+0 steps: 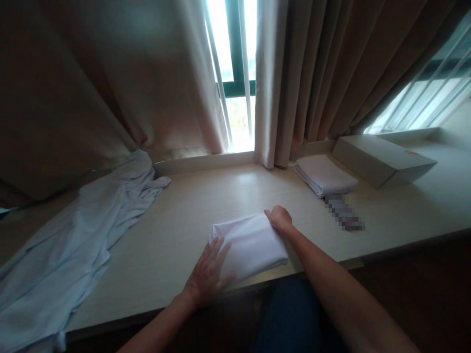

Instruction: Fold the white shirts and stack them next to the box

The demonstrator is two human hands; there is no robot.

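Note:
A folded white cloth (250, 245) lies near the front edge of the pale wooden table (165, 255). My left hand (208, 272) rests along its left side, fingers stretched out and slightly blurred. At the cloth's far right corner, my right hand (280, 218) is closed, with thumb and fingers pinching the edge. Farther to the right sits another folded white cloth (326, 174), neatly stacked in layers. A large crumpled white cloth (91, 225) sprawls over the left end of the table and hangs past its front edge.
A pale closed box (386, 157) stands at the back right. Before the second folded cloth lies a flat pixelated item (344, 213). Brown curtains (312, 73) hang behind the table, parted at a bright window (237, 88). My knee in dark blue trousers (290, 314) is below the front edge.

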